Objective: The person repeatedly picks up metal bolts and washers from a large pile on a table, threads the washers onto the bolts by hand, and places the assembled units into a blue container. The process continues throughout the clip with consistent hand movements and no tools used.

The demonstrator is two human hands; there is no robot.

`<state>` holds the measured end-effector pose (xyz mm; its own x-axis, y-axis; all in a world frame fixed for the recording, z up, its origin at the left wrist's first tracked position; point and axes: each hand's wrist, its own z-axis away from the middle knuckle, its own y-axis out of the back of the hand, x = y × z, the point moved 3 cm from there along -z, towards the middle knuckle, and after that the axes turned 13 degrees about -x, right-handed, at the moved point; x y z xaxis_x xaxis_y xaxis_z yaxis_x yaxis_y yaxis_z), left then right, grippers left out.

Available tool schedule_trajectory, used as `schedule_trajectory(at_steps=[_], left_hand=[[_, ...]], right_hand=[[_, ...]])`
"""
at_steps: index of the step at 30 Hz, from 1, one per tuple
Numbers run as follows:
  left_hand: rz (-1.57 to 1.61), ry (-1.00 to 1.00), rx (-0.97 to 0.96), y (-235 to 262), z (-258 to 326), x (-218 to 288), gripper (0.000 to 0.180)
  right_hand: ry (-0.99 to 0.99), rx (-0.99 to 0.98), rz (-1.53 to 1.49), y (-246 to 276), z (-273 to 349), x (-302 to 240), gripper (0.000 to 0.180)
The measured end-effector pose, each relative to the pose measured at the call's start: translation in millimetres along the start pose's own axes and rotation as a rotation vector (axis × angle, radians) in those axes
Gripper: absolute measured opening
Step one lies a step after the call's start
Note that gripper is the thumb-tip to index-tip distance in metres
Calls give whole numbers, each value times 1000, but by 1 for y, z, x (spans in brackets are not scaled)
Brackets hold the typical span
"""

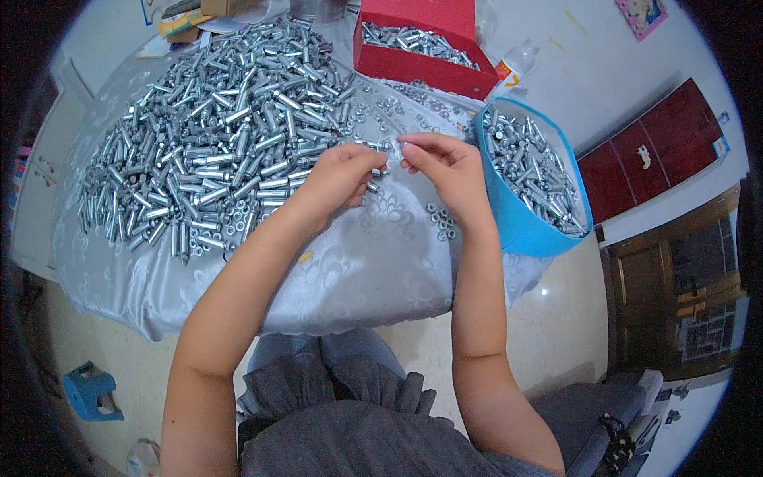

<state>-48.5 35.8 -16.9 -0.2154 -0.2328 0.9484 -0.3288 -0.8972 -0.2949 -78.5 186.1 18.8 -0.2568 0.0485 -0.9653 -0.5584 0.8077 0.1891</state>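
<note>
Surface: pale grey satin tablecloth [373, 262] with a woven floral pattern, draped over a low table and glossy in the light.
Left hand: left hand [343, 176], near the cloth's middle, fingers pinched together on a small zinc-plated sleeve bolt [380, 146].
Right hand: right hand [447, 168], fingertips closed on the bolt's other end, where a small part is too tiny to name.
Stock: heap of cylindrical sleeve bolts [222, 135] across the far left of the cloth; loose hex nuts [439, 220] just under the right wrist.
Containers: blue soft-sided tub [531, 176] at the right edge, red cardboard box [417, 44] at the far edge, both holding bolts.
Risk: slick cloth and round, smooth metal; I judge a nudged wrist could scatter nuts off the near edge.
</note>
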Motion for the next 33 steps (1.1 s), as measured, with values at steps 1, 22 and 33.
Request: schedule_trajectory(at_steps=[1, 22, 33], left_hand=[[-4, 8, -15, -1, 0, 0, 20], [135, 6, -101, -1, 4, -4, 20], [-264, -191, 56, -7, 10, 5, 24]], right_hand=[[-3, -38, -18, -1, 0, 0, 19], [-138, -296, -235, -17, 2, 1, 15], [-179, -383, -185, -18, 3, 7, 14]])
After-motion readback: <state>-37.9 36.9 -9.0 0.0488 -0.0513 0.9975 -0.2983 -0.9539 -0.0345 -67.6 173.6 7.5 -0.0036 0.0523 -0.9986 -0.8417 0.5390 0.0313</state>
